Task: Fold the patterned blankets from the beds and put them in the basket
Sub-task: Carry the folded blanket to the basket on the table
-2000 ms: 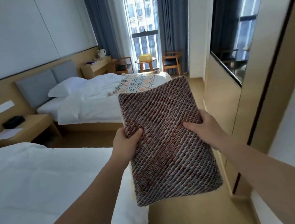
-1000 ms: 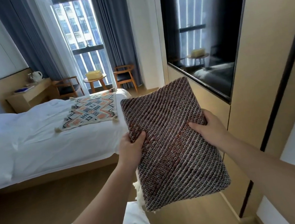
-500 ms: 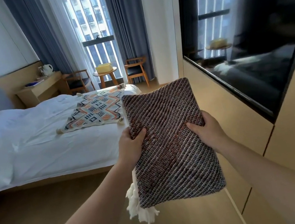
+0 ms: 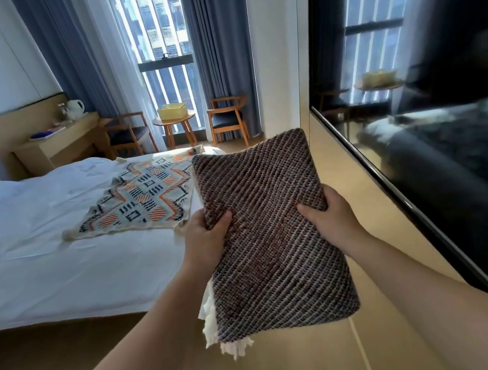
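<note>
Hotel bedroom with wooden floor, blue curtains and a tall window; a wall-mounted dark screen runs along the right. Left hand and right hand each have their grip clamped on a side edge of the folded brown woven blanket, thumbs on top, holding it flat in the air above the floor beside the foot of the bed; white tassels hang from its near edge. A second, geometric-patterned blanket lies unfolded across the foot end of the bed. The yellow basket sits on a small round counter by the window, between two wooden chairs, well apart from the hands. Step in hand, by judgement: carrying the first folded blanket to the basket. The next move calls for walking past the bed end and lowering the blanket in flat, so that the fold holds.
</note>
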`<state>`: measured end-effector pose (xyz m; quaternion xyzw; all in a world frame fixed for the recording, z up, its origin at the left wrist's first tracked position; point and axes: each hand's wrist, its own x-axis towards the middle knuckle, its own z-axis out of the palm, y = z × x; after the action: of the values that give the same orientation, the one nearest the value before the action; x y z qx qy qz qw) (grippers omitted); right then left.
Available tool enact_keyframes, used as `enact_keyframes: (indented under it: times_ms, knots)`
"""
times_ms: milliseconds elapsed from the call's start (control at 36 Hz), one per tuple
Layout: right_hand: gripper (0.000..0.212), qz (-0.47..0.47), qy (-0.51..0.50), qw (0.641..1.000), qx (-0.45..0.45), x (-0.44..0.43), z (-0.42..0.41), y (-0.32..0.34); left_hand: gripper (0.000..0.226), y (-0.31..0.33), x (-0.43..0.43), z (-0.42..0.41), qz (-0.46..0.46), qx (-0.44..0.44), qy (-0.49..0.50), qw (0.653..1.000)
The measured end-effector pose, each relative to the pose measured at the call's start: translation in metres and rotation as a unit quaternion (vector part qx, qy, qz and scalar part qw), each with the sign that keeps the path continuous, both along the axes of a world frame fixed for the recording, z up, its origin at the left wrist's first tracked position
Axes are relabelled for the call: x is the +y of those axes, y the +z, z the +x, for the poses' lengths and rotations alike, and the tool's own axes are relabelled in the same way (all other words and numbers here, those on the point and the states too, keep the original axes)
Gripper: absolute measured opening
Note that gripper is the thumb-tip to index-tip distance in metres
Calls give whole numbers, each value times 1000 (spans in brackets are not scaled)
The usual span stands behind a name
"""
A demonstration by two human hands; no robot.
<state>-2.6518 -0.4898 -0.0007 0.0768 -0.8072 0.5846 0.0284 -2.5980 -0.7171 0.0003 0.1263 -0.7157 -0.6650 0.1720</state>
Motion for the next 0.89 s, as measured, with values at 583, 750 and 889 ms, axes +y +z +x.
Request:
enact_keyframes:
  times_ms: [583,750,889]
  knots:
    - [41,10,-40,999,4,-59,-328,-16,25,-20,-64,-341,-11,15,-21,1000]
    - [43,14,-41,999,-7,-80,-418,-20,28,-24,-84,-433,-23,0,-3,1000]
    - [38,13,-21,1000,-6,-95,-505,-27,30,-35,-97,-513,-37,-7,18,999]
